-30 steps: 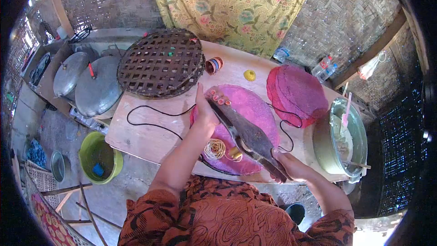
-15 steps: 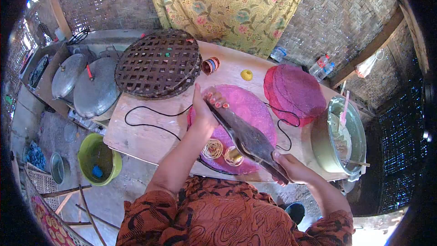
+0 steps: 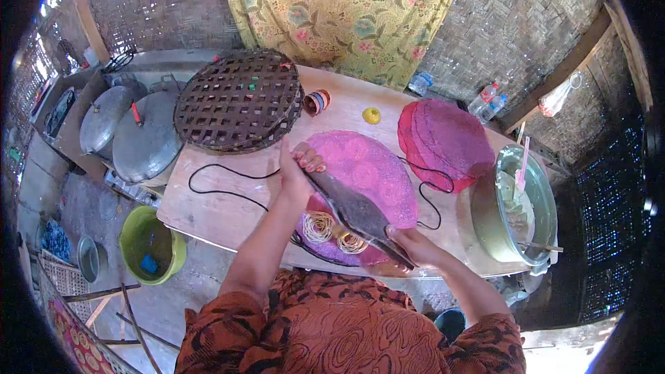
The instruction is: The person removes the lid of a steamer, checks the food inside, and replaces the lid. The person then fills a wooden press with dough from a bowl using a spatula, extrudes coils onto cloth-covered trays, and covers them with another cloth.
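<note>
My left hand (image 3: 296,174) is closed around the upper left end of a dark, long two-handled press (image 3: 353,206). Its lower right end is in my right hand (image 3: 415,248), thumb on top. The press slants across the front of a round pink mesh sheet (image 3: 370,166) on the table. Below it, a coil of thin pale-yellow strands (image 3: 318,227) lies on the mesh. Beside that is a second strand coil (image 3: 352,244), partly covered by the press. Yellow material shows at the press's lower edge above the second coil.
The wooden table (image 3: 208,215) holds stacked dark lattice trays (image 3: 239,100), a roll of tape (image 3: 316,102), a small yellow lump (image 3: 371,116) and stacked pink mesh discs (image 3: 447,142). A large green tub (image 3: 495,218) stands at right. Black cord (image 3: 222,166) loops beside the mesh.
Both hands and the press have shifted left and slightly down at the right end. The second coil is now more covered by the press.
</note>
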